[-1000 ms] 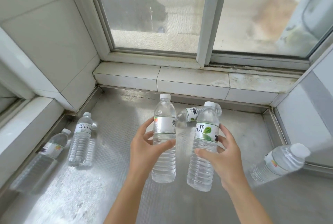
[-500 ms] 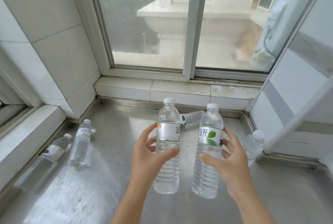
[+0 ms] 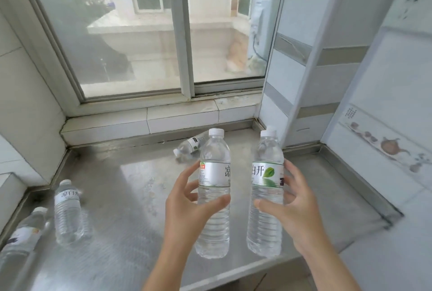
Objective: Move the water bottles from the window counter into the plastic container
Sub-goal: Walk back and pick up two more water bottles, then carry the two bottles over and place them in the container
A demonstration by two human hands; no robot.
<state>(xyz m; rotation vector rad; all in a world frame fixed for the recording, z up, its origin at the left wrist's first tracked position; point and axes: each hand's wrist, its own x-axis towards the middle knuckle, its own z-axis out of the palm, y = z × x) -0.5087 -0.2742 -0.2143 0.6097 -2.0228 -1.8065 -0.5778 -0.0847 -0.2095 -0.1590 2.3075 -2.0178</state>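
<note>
The left hand holds one water bottle upright, its fingers curled around the label from the left and the thumb pressed across the front below it. The right hand holds a second water bottle upright in the same way, fingers wrapped behind the label with the green leaf, thumb across the front. Both bottles are clear, full, white-capped, and stand side by side, just apart, raised above the steel table near its front edge.

Three more bottles remain on the table. One lies on its side near the back, close to the tiled sill under the window, partly hidden behind the left-hand bottle. Another lies near the left edge, cap pointing away from the person. A third lies just beside it, against the left rim, running out of the frame at the lower left corner.

The plastic container does not appear in the head view.
</note>
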